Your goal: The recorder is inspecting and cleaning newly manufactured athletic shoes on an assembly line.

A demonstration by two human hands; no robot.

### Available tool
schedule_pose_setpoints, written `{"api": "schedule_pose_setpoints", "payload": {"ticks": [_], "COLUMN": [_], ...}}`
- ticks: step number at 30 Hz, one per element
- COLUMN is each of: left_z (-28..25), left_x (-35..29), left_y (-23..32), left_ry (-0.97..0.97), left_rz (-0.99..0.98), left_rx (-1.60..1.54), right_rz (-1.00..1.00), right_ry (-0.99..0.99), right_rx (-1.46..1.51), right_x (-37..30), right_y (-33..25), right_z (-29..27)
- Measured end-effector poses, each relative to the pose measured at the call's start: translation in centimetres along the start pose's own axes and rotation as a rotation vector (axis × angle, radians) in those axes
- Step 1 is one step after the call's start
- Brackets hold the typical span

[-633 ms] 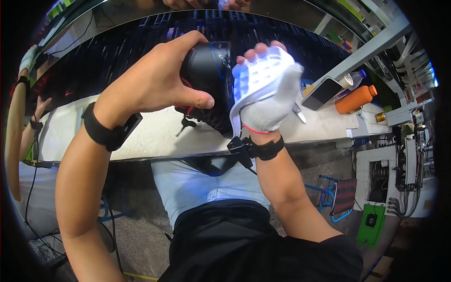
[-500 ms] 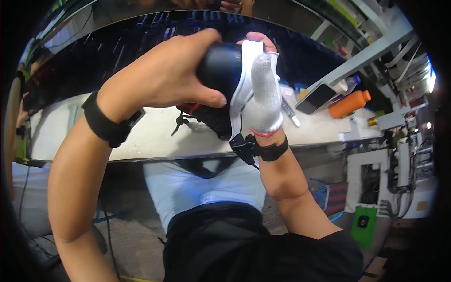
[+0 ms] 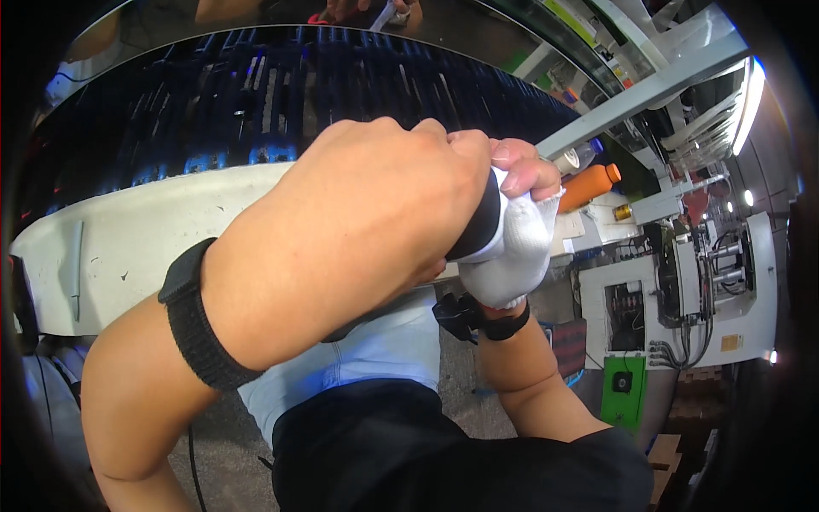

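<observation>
A black shoe with a white sole [image 3: 478, 229] is held up close over the near edge of the white table [image 3: 153, 209]. Most of it is hidden behind my left hand [image 3: 401, 192], whose fingers are curled round it with the back of the hand uppermost. My right hand [image 3: 522, 222] wears a white knit glove that leaves the fingertips bare. Its bent fingers grip the shoe's right side, beside the knuckles of my left hand. Black straps circle both wrists.
Beyond the table runs a dark conveyor bed with blue-lit rollers [image 3: 273, 102]. A grey pen-like tool [image 3: 78, 269] lies at the table's left. An orange bottle [image 3: 589, 188] lies tilted by a grey metal beam [image 3: 648, 90]. White machinery [image 3: 627, 311] stands at the right.
My left hand has turned over the shoe and come nearer, now covering most of it. Both hands and the shoe have moved toward me and to the right. The view has shifted.
</observation>
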State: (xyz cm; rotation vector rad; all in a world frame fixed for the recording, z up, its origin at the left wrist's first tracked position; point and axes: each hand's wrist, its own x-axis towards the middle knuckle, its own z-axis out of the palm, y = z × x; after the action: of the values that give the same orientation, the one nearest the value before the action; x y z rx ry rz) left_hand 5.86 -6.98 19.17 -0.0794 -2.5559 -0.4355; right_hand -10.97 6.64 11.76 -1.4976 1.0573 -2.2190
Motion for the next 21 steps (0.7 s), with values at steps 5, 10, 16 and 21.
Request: {"api": "schedule_pose_setpoints", "payload": {"ticks": [5, 10, 16, 21], "left_z": [-3.3, -7.9, -3.4, -1.7], "left_x": [-0.2, -6.7, -15.8, -17.8], "left_y": [0.9, 4.0, 5.8, 5.1], "left_ry": [-0.289, -0.346, -0.049, 0.096], "left_rz": [-0.028, -0.209, -0.449, -0.335], "left_rx": [0.039, -0.177, -0.020, -0.033], "right_rz": [-0.216, -0.076, 0.144, 0.017], "right_ry": [-0.173, -0.320, -0.470, -0.425], "right_rx": [-0.610, -0.735, -0.617, -0.753], "right_x": [-2.0, -5.6, -10.0, -10.2], "right_y": [-2.9, 0.0, 4.0, 4.0], "right_z": [0.0, 1.1, 2.3, 3.5]}}
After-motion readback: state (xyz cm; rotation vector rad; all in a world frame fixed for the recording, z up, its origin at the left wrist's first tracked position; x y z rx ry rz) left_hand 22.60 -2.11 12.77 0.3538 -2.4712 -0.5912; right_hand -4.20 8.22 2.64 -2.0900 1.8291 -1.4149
